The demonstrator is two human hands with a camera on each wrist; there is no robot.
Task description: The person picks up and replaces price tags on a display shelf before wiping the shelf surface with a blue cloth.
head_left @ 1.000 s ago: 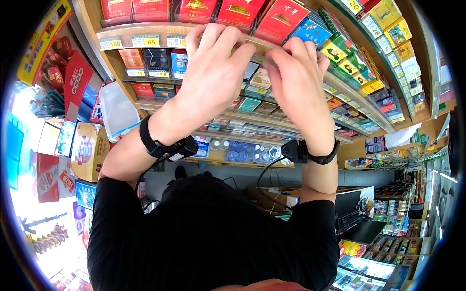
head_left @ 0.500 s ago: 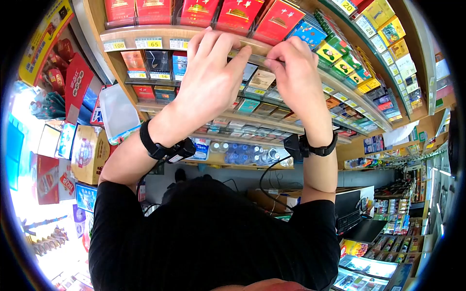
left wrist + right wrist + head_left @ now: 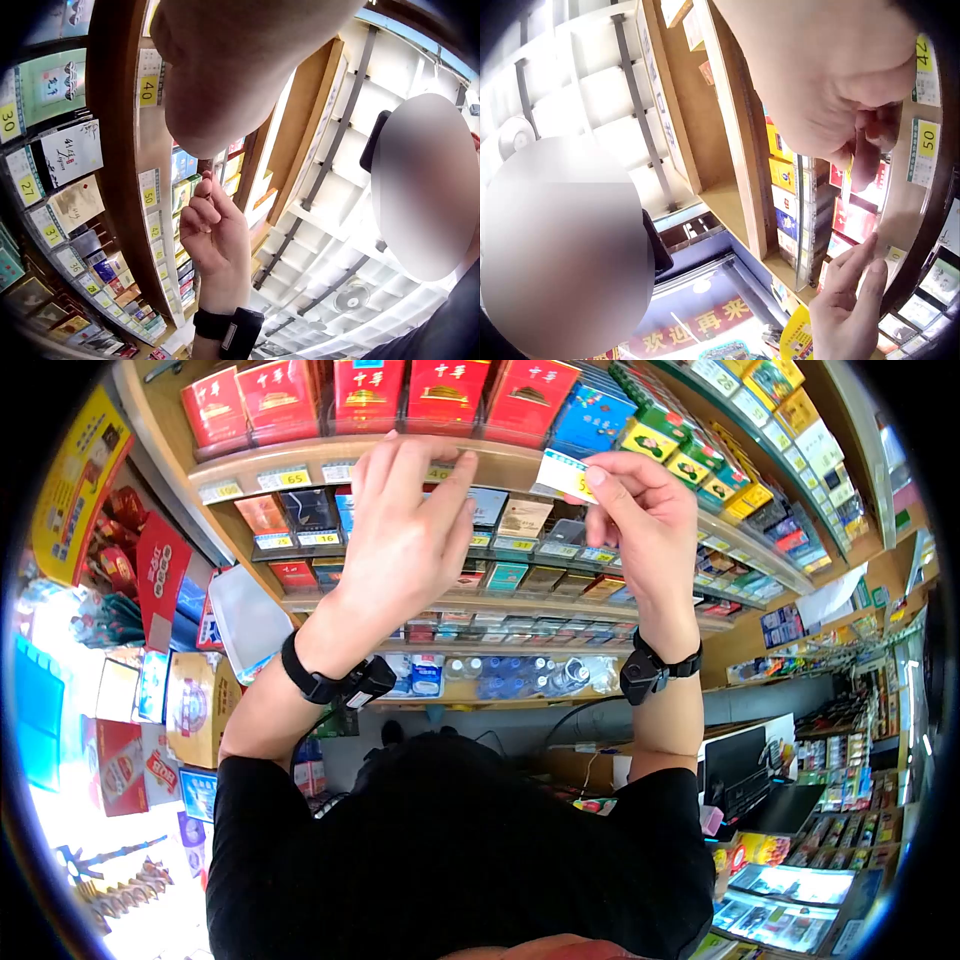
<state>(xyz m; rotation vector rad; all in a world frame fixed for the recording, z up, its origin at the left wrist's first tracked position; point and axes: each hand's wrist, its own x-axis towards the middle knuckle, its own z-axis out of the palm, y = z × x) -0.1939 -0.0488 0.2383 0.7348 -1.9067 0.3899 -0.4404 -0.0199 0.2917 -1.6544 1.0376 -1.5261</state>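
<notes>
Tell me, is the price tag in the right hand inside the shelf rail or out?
Out: the right hand pinches the price tag, tilted, in front of the shelf rail.

the red cartons (image 3: pixel 450 385) on the top shelf bore the gold characters 中华. below them, on the shelf edge, a 65 tag (image 3: pixel 293 477) showed black on yellow. one row down sat a 29 tag (image 3: pixel 272 541) and a 16 tag (image 3: pixel 322 538). the price tag (image 3: pixel 563 475) pinched in the right hand (image 3: pixel 645 520) carried print too small to read.

from the left wrist, a 40 tag (image 3: pixel 149 88) and a 50 tag (image 3: pixel 149 196) stood on the wooden rail. a 30 tag (image 3: pixel 7 120), a 27 tag (image 3: pixel 28 189) and a 31 tag (image 3: pixel 52 235) stood under the packs, and a white pack (image 3: pixel 71 150) read "liqun".

from the right wrist, 50 showed again beside a 24 tag (image 3: pixel 924 52). a red banner (image 3: pixel 682 334) bore yellow chinese characters.
</notes>
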